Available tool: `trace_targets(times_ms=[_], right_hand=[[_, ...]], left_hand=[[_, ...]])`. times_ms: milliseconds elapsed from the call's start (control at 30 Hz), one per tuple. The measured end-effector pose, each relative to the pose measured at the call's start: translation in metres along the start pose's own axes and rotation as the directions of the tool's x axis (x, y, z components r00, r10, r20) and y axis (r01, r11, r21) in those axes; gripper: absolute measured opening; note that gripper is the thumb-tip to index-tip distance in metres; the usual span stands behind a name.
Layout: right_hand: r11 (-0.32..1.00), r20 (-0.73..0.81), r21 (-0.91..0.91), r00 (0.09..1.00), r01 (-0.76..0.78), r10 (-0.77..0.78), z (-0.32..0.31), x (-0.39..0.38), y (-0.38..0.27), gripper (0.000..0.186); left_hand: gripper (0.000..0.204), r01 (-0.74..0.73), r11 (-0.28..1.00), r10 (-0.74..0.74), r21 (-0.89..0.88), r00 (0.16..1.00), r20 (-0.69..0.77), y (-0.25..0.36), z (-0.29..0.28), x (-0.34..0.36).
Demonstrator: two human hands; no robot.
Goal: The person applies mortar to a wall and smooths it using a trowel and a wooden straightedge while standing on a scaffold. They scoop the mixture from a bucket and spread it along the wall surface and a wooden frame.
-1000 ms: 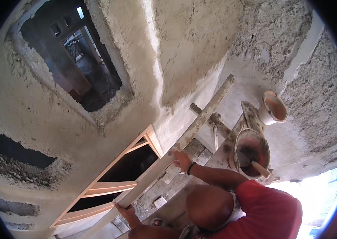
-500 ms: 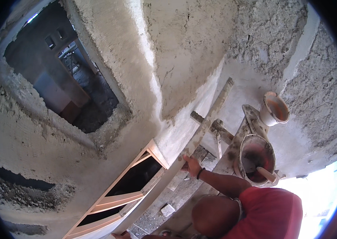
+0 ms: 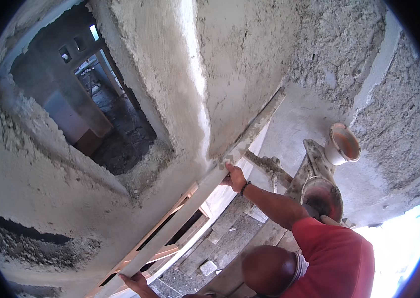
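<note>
Neither of my hands is in view. Below me a co-worker in a red shirt [image 3: 339,263] holds a long straightedge board [image 3: 190,204] slantwise along the plastered wall. One of the co-worker's hands [image 3: 235,178], with a dark bracelet at the wrist, grips the board's lower side near its middle. Their other hand [image 3: 136,284] holds it toward the lower left end. Grey mortar is smeared on the upper part of the board, whose far end reaches the wall corner. Behind the board, a wooden frame with crossbars [image 3: 166,252] is partly covered.
A rough window opening [image 3: 163,149] is at upper left. On the right, a white bucket [image 3: 336,151] stands beside a larger mortar bucket [image 3: 331,191] on scaffold planks [image 3: 297,181]. A small pale block [image 3: 208,267] lies on the ground below.
The co-worker has raised the board up and left, against the wall and across the wooden frame. Both their hands have moved with it. My view has shifted slightly.
</note>
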State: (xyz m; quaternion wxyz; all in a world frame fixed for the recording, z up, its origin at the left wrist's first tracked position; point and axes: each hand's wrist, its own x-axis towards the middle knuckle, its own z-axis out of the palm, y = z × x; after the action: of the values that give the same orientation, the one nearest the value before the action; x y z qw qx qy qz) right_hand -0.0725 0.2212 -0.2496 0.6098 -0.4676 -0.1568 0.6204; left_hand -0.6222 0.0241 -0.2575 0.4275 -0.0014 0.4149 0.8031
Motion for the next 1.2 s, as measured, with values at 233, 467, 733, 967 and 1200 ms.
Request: trace_targets(times_ms=[233,467,733,967,1200], right_hand=[[0.994,-0.055,-0.053,0.994,-0.094,0.091,0.022,0.008,-0.023,0.046],[0.981,-0.061,-0.022,0.980,-0.191,0.190,0.060,-0.024,-0.091,0.043],[0.972,-0.036,-0.057,0.973,-0.228,0.226,0.113,-0.063,-0.169,0.043],[0.975,-0.015,-0.058,0.977,-0.214,0.214,0.151,-0.098,-0.204,0.042],[0.974,-0.043,-0.076,0.976,-0.215,0.212,0.178,-0.128,-0.223,0.042]], left_hand=[[0.053,0.070,0.998,-0.069,0.006,0.994,-0.083,0.029,0.043,0.008],[0.050,0.095,0.994,-0.090,0.047,0.991,-0.099,0.102,0.117,-0.034],[0.048,0.120,0.991,-0.110,0.056,0.981,-0.162,0.169,0.170,-0.059],[0.049,0.109,0.992,-0.094,0.068,0.975,-0.199,0.211,0.180,-0.065],[0.047,0.168,0.986,-0.157,0.021,0.955,-0.251,0.250,0.200,-0.070]])
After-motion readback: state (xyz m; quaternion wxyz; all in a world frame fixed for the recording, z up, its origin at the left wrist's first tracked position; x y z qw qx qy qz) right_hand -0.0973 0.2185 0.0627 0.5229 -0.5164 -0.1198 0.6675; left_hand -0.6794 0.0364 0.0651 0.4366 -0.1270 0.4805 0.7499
